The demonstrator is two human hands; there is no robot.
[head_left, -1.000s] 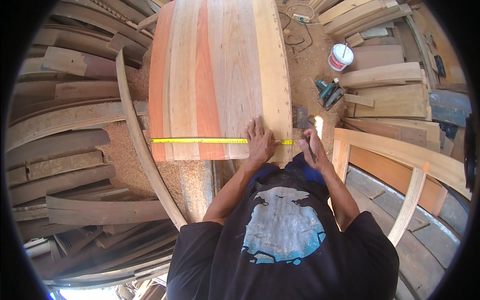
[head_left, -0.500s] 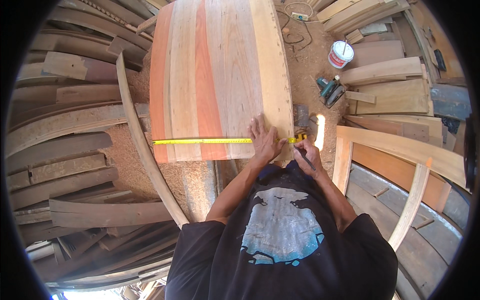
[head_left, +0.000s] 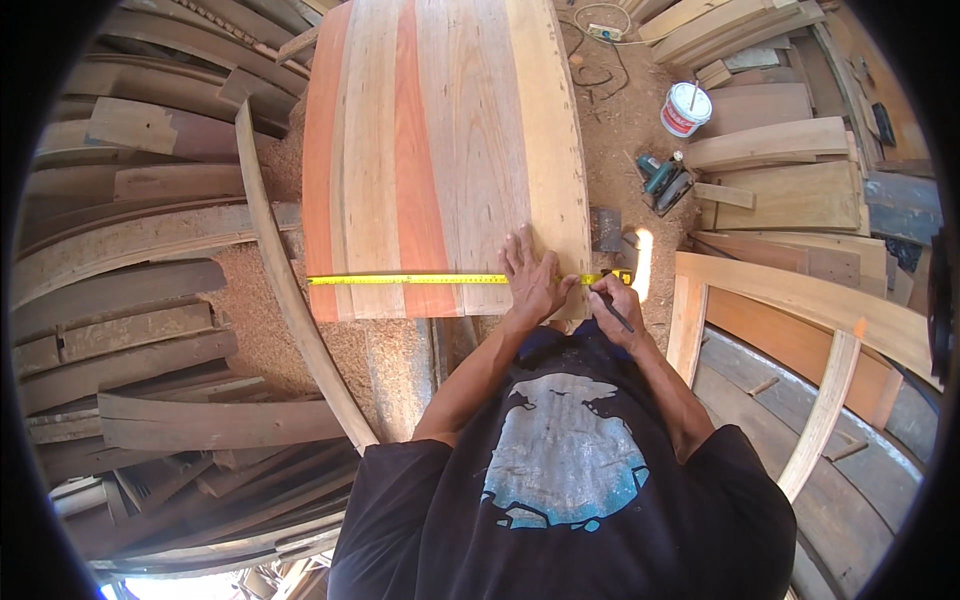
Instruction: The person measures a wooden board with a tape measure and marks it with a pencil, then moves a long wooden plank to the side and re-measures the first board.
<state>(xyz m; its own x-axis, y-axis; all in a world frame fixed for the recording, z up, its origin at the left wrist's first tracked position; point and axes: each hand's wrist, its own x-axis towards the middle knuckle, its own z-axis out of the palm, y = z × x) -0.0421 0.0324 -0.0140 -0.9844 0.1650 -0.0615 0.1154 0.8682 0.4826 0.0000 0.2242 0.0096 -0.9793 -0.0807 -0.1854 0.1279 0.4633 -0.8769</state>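
A wide wooden panel (head_left: 475,130) of glued boards, reddish, pale and brown, lies in front of me. A yellow tape measure (head_left: 400,280) is stretched across it near its front edge, its case (head_left: 622,275) just past the right edge. My left hand (head_left: 535,280) rests on the panel and over the tape, fingers stretched out and thumb pointing right. Close by at the right edge, my right hand (head_left: 616,304) is closed on a dark, slim pencil (head_left: 618,319), its tip near the tape. Some of the tape is hidden under my left hand.
Stacked planks (head_left: 160,185) line the left side, with a long curved strip (head_left: 290,270) leaning beside the panel. To the right are a white bucket (head_left: 686,108), a green circular saw (head_left: 664,182), a power strip with cable (head_left: 604,32) and a wooden frame (head_left: 800,295).
The tape case sits slightly farther right, past the panel's edge, and more of it shows. My right hand has shifted a little; my left hand stays flat on the panel.
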